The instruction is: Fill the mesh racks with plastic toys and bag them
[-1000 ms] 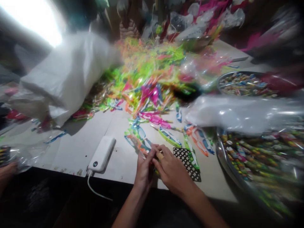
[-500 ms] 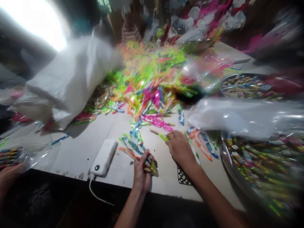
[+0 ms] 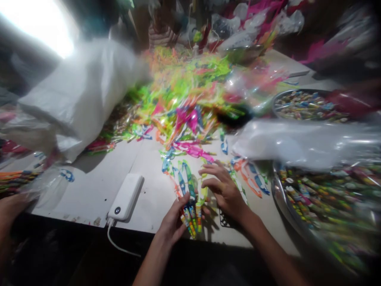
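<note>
My left hand (image 3: 174,218) is closed around a fan of colourful patterned sticks (image 3: 192,218) with flat plastic ends in orange, blue and green. At the bunch's right side stands a yellow-ended stick (image 3: 202,190), close to my left fingertips. My right hand (image 3: 224,190) hovers just right of it, fingers apart and slightly bent. Whether a fingertip touches the yellow end, I cannot tell. Pink plastic-ended sticks (image 3: 195,150) lie just beyond my hands. Orange and blue pieces (image 3: 251,178) rest to the right.
A large heap of neon pieces (image 3: 184,87) covers the table's far part. Metal basins of patterned sticks stand right, one with a visible rim (image 3: 278,198), under a plastic bag (image 3: 297,143). A white power bank (image 3: 126,196) with cable lies left. Another person's hand (image 3: 13,210) holds sticks far left.
My right hand has brought the yellow-ended stick to the bunch and spread its fingers. My left hand has turned the bunch so the plastic ends point away from me.
</note>
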Motion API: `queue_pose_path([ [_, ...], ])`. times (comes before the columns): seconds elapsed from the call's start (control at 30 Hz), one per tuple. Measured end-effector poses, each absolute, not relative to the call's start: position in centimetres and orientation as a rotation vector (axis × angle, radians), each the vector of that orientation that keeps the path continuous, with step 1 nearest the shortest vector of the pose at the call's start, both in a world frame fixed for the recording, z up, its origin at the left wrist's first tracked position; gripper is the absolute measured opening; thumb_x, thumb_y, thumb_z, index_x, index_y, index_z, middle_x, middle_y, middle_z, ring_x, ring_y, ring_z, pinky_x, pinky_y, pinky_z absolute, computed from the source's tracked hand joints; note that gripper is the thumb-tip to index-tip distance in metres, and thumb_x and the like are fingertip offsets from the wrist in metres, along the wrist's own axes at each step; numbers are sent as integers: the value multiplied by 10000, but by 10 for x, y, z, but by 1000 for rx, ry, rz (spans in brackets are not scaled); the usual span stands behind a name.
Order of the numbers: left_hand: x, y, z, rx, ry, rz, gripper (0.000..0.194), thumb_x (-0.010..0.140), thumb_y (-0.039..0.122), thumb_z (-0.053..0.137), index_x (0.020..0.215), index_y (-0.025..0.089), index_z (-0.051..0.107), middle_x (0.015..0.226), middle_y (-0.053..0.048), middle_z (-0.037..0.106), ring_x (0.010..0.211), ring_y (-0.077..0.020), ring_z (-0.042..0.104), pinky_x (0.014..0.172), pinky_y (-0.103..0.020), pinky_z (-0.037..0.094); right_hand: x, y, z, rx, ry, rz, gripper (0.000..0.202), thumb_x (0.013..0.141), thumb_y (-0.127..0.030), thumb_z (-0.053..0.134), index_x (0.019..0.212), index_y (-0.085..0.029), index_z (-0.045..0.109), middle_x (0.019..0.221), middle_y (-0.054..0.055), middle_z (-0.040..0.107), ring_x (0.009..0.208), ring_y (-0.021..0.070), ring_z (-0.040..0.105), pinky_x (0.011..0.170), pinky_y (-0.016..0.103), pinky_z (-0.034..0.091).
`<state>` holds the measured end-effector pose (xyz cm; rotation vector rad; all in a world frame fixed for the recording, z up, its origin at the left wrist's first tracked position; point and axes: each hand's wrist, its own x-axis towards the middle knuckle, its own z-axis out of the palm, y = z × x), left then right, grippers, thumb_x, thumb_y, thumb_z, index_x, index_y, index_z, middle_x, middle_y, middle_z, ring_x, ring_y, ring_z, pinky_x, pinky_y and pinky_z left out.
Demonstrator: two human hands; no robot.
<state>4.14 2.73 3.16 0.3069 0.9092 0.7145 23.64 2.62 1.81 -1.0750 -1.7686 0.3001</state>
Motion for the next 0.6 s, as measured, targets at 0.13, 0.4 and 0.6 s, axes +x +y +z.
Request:
queue_pose_path([
  [0.13,53,11,35,404,897,651,382,650,367,972,826,136,723,666,-54,702,586,-194,707,556,-264,584,227,17,14,-1088,-1872,239,397,958,-59,504,1315,-198,607,1488,126,576,1490,269,424,1247,547,368],
  [0.4,47,14,20,510,1060,864,376,594,309,989,821,118,757,706,-47,713,645,-152,684,597,-212,561,261,-39,-5,-2085,-1504,-78,395,1017,-287,561,1351,-87,631,1204,212,667,1152,377,616,1022,556,518],
  [0.6,48,20,19,605,1190,1008,395,565,294,1002,849,152,767,808,-78,768,812,-241,756,652,-252,598,270,-43,-14,-2259,-1366,186,460,1034,-231,437,1477,-194,559,1396,146,671,1120,317,709,929,444,567],
])
